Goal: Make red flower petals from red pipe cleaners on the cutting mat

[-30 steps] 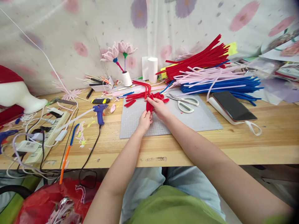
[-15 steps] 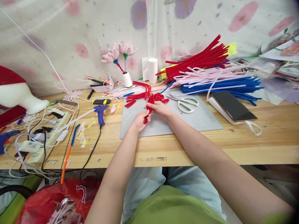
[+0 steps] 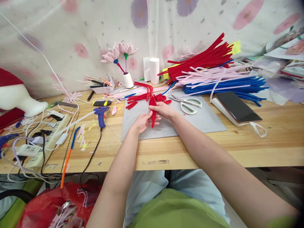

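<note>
Between my two hands, above the grey cutting mat (image 3: 201,122), is a red pipe-cleaner petal (image 3: 153,102), pointed at the top with two stems hanging down. My left hand (image 3: 143,122) pinches it low on its left side, some fingers stretched behind the stems. From the right, my right hand (image 3: 163,109) grips its middle between thumb and fingers. Just behind the hands lie more bent red pipe-cleaner pieces (image 3: 159,97) and cut red lengths (image 3: 137,97). Scissors with pale green handles (image 3: 188,106) rest to the right on the mat.
A blue glue gun (image 3: 101,115) stands at left beside a cluttered power strip (image 3: 49,139). Bundles of red (image 3: 201,60), pink and blue pipe cleaners (image 3: 220,87) lie at the back right, near a phone (image 3: 238,107). Pink flowers (image 3: 120,52) stand in a white holder (image 3: 128,80).
The red petal has turned more upright, its stems now pointing straight down. My left hand's fingers have loosened and spread behind the stems. The view has shifted slightly.
</note>
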A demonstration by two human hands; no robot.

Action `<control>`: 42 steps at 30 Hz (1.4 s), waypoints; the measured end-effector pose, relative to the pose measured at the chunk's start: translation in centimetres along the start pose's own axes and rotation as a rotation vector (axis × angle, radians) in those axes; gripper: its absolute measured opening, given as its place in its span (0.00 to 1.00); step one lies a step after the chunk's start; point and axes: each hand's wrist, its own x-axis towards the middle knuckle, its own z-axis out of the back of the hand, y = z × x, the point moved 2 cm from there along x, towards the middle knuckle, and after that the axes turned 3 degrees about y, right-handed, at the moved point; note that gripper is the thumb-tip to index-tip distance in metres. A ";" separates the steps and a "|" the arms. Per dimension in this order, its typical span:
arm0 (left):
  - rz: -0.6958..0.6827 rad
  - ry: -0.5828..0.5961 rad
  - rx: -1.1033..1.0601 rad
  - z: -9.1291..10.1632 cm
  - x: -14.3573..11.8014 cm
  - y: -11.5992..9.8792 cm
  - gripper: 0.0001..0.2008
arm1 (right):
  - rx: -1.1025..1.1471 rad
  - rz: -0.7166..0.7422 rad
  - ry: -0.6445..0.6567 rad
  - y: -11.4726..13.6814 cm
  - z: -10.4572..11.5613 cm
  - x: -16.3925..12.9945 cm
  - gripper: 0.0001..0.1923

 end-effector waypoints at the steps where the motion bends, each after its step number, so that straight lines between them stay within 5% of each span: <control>1: -0.003 -0.007 0.002 0.0 0.0 0.0 0.10 | -0.005 0.001 0.001 0.0 0.0 0.0 0.17; 15: -0.060 -0.186 0.120 0.2 0.4 0.2 0.04 | -0.022 -0.030 -0.041 -0.7 -0.9 0.2 0.19; 21: -0.310 -0.498 -0.026 1.1 0.7 -0.2 0.03 | 0.055 0.036 -0.204 -1.3 -1.8 0.6 0.19; 27: -0.402 -0.573 -0.102 1.6 0.3 -0.5 0.06 | -0.270 0.104 -0.239 -1.8 -2.2 0.8 0.17; 33: -0.463 -0.682 -0.029 1.5 0.6 -0.2 0.05 | -0.578 0.183 -0.197 -1.9 -3.2 0.3 0.30; 42: -0.550 -0.736 0.148 2.7 1.1 0.0 0.06 | -0.684 0.118 -0.287 -2.1 -2.8 0.4 0.15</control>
